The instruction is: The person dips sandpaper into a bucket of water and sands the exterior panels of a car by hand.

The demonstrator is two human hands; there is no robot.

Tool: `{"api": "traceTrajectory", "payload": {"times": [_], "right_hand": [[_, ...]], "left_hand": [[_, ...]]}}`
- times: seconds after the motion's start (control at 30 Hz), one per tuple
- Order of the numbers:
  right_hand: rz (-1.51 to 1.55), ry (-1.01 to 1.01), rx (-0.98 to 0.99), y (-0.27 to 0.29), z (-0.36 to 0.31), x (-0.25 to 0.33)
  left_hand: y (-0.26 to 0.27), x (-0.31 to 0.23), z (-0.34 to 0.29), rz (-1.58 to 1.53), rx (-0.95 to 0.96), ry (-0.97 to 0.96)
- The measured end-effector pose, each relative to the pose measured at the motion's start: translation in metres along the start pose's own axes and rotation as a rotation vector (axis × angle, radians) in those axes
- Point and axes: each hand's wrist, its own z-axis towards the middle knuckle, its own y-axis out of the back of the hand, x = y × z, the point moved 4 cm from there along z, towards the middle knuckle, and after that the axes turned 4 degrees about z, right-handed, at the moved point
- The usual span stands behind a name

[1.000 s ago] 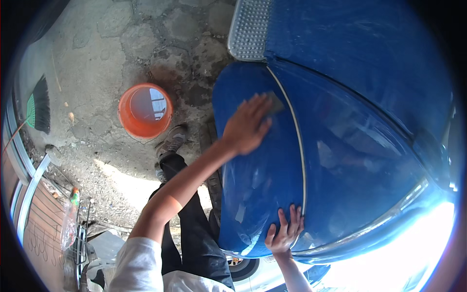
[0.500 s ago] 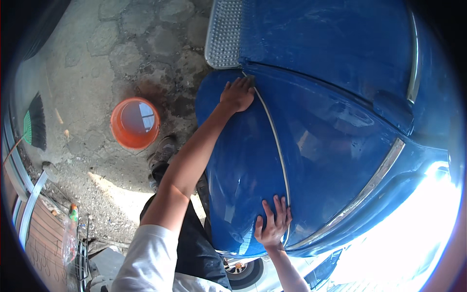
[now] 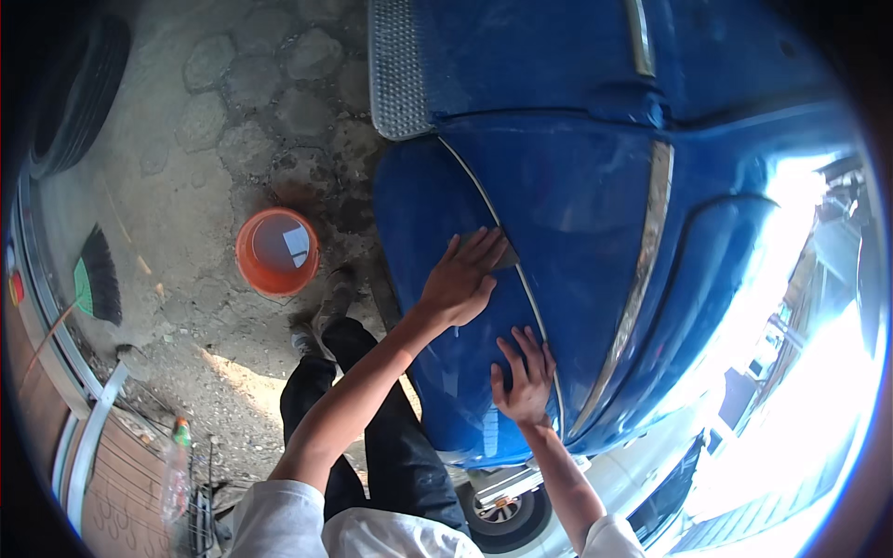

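Note:
My left hand (image 3: 460,284) lies flat on a blue vehicle fender (image 3: 409,214), pressing a thin dark grey sheet (image 3: 507,257), which looks like sandpaper, under its fingers. The sheet overlaps a cream trim strip (image 3: 473,179) that curves along the seam between the fender and the blue body panel (image 3: 577,214). Nearer to me, my right hand (image 3: 526,386) rests on the fender with fingers spread, holding nothing. Its fingertips reach the same strip. Most of the sheet's underside is hidden.
An orange bucket (image 3: 279,283) of water stands on the paved ground left of the fender. A textured metal step (image 3: 400,79) adjoins it at the far end. A green broom (image 3: 93,279) and a tire (image 3: 88,98) are further left. A white car (image 3: 614,465) is beyond the fender's near end.
My left hand has come back along the trim strip from its far end, closer to my right hand. The right hand stays on the fender near the strip. My view has shifted.

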Motion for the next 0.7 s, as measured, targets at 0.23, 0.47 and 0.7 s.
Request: {"api": "traceTrajectory", "payload": {"times": [0.23,0.47,0.7], "right_hand": [[0.225,-0.128,-0.166,-0.003,-0.101,-0.039],[-0.035,-0.409,-0.375,-0.046,-0.247,-0.066],[0.035,-0.469,-0.463,-0.043,-0.235,-0.061]], "left_hand": [[-0.041,-0.093,-0.105,0.061,0.174,-0.23],[-0.095,-0.149,-0.162,0.23,0.206,-0.373],[-0.067,-0.112,-0.111,0.416,-0.217,-0.046]]}}
